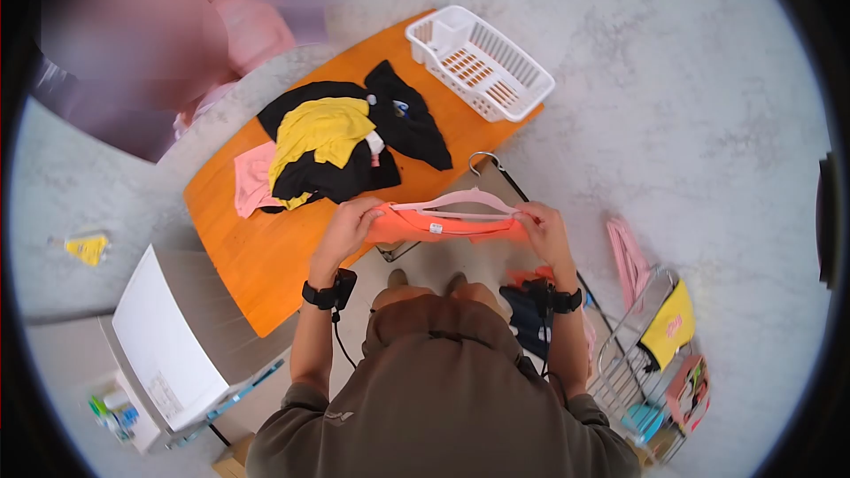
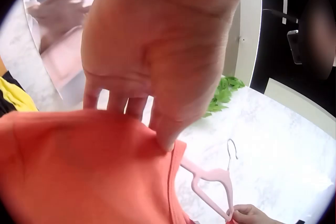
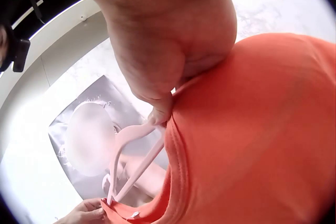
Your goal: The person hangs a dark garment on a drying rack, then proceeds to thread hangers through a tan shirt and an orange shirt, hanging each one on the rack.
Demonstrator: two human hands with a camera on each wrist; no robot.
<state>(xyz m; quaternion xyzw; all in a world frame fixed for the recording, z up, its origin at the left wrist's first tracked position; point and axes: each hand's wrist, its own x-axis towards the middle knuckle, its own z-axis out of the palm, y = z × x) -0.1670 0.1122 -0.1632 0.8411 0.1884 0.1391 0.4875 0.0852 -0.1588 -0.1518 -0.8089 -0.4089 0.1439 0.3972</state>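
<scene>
An orange shirt point(image 1: 409, 228) with a small white label at its neckline is stretched between both hands in front of the body. A pale pink hanger point(image 1: 479, 198) sits in its neck opening, its metal hook point(image 1: 487, 158) pointing away from the person. At one side of the neckline, my left hand point(image 1: 352, 228) pinches the fabric, the thumb point(image 2: 167, 137) on the collar edge. My right hand point(image 1: 547, 232) pinches the other side, the thumb right where the hanger arm meets the collar in the right wrist view. The hanger's ends are partly covered by cloth.
Ahead stands an orange wooden table point(image 1: 237, 257) bearing a pile of black, yellow and pink clothes point(image 1: 329, 137) and a white plastic basket point(image 1: 482, 62). A white box point(image 1: 164, 336) is at the left. On the right, a wire rack point(image 1: 611, 367) holds a yellow garment point(image 1: 668, 326).
</scene>
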